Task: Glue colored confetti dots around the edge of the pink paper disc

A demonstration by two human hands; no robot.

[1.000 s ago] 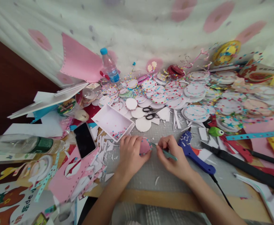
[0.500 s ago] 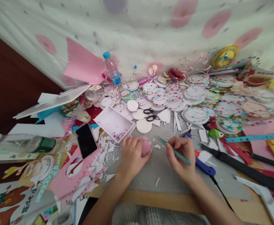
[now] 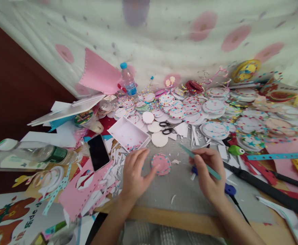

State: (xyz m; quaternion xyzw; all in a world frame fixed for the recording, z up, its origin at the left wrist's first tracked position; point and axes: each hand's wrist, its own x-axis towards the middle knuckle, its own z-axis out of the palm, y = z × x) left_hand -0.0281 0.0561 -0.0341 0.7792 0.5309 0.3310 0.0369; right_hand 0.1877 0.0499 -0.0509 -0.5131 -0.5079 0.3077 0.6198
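Observation:
A small pink disc with coloured dots round its rim lies flat on the grey cutting mat. Just left of it is my left hand, fingers apart, the thumb tip close to the disc's left edge; whether it touches, I cannot tell. My right hand holds green tweezers like a pen, their tips pointing up and left over the mat. Under and beside that hand lies a blue-handled glue gun or similar corded tool, partly hidden. Ahead of the left hand sits a white open box with small coloured beads in one corner.
Black-handled scissors lie among white paper circles. Stacks of dotted discs crowd the back. A phone rests left on paper scraps, near a lying plastic bottle. An upright bottle stands behind.
My left hand has let go of the pink disc and moved left, its fingers spreading. My right hand has shifted right with the tweezers. The view has tilted slightly.

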